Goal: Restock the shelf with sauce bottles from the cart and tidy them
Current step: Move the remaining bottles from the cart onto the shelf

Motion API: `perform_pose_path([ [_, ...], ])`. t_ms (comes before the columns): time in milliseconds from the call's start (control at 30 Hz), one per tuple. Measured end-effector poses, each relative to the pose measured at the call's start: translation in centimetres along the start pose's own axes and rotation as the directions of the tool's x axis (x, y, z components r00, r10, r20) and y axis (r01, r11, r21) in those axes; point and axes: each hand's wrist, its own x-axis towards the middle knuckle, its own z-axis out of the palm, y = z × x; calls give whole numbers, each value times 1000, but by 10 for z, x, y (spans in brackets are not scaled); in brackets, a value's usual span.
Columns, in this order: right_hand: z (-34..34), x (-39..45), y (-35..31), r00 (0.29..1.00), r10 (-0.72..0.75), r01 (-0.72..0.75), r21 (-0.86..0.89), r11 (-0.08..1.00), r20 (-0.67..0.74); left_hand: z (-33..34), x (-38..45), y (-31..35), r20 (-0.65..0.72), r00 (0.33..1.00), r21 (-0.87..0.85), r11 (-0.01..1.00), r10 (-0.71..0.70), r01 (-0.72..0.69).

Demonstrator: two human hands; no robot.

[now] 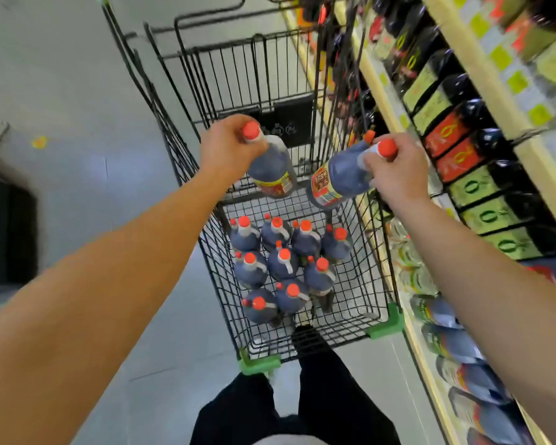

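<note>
A black wire cart (363, 284) with green corner guards stood on the grey floor (77, 91). Nine red-capped sauce bottles (283, 261) stood upright, clustered on its basket bottom, beside the stocked shelf (376, 81).

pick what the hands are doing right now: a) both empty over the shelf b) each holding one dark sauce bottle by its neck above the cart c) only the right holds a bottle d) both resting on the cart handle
b: the left hand and right hand each grip a dark red-capped sauce bottle above the black wire cart.
</note>
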Motion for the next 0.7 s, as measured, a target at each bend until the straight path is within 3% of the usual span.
perform_pose_path([
  [333, -93, -125, -24, 974, 29, 0, 129, 992, -223, -57, -106, 44, 41, 983, -7, 983, 181, -181],
  [700, -189, -235, 28, 928, 41, -19, 64, 998, -371, -3, -189, 115, 296, 900, -60, 947, 318, -315],
])
